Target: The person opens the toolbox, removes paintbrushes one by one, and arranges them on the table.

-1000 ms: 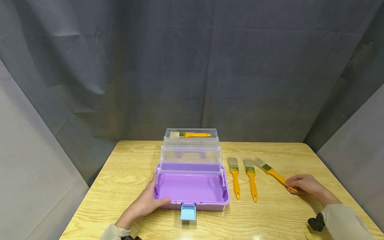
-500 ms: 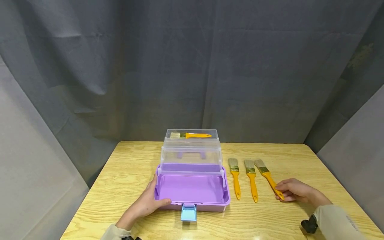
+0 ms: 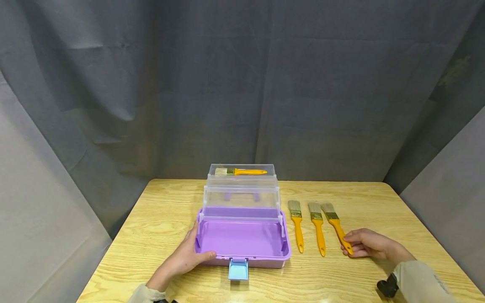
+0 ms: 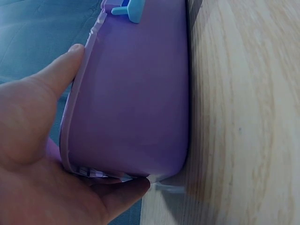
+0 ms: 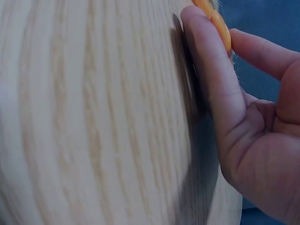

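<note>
An open purple toolbox [image 3: 242, 240] with clear fold-out trays stands on the table. My left hand [image 3: 185, 253] holds its front left corner, thumb on the front rim and fingers along the left side; the left wrist view shows the thumb against the rim of the purple box wall [image 4: 126, 93]. My right hand [image 3: 369, 244] pinches the yellow handle of the rightmost paintbrush [image 3: 336, 225] near its end, and the bristles point away from me. In the right wrist view only part of the orange-yellow handle [image 5: 220, 26] shows between thumb and fingers.
Two more paintbrushes, one near the box [image 3: 297, 229] and a middle brush [image 3: 318, 231], lie side by side right of the toolbox. Another brush [image 3: 246, 171] lies in the top clear tray. A light-blue latch [image 3: 238, 269] hangs at the box's front. Grey curtains [image 3: 227, 84] stand behind the table.
My right hand has moved left with the handle end of the rightmost paintbrush, turning that brush closer to parallel with the others. The left hand stays on the toolbox.
</note>
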The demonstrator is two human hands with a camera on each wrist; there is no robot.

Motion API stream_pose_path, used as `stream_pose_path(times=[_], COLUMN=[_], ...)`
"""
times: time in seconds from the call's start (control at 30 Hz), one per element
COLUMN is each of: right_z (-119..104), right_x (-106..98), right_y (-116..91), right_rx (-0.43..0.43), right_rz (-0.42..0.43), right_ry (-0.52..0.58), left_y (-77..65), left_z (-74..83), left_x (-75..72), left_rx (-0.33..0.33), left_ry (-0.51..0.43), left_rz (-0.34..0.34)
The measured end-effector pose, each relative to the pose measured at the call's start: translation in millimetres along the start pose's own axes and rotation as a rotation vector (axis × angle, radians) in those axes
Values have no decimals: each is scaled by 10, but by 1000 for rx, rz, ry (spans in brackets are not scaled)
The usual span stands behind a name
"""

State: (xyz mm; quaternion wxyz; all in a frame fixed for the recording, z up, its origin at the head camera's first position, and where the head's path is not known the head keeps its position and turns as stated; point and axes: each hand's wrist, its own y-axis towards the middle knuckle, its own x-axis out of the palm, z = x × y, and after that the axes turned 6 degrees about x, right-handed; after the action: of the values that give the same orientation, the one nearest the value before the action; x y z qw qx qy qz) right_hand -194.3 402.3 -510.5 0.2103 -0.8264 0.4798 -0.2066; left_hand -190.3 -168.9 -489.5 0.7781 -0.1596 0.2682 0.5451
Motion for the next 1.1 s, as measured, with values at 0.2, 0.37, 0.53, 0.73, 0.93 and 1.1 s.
stream_pose_path(times=[0.2, 0.37, 0.53, 0.73, 0.93, 1.1], right_z=[-9, -24, -59, -89, -169, -370], right_x=[33, 82, 142, 190, 218, 243], right_y=[-14, -11, -12, -16, -52, -54], right_rx=[-1, 20, 50, 78, 60, -68], right_rz=[-3, 80, 152, 220, 245, 240], right_ry=[-6, -96, -192, -261, -302, -385], left_y=[0, 3, 4, -3, 7, -1], left_z=[0, 15, 6, -2, -6, -8], left_x=[-1, -4, -3, -1, -7, -1], left_rx=[4, 7, 17, 22, 51, 79], left_ry=[3, 2, -7, -17, -30, -50], left_rz=[-2, -4, -3, 1, 5, 6])
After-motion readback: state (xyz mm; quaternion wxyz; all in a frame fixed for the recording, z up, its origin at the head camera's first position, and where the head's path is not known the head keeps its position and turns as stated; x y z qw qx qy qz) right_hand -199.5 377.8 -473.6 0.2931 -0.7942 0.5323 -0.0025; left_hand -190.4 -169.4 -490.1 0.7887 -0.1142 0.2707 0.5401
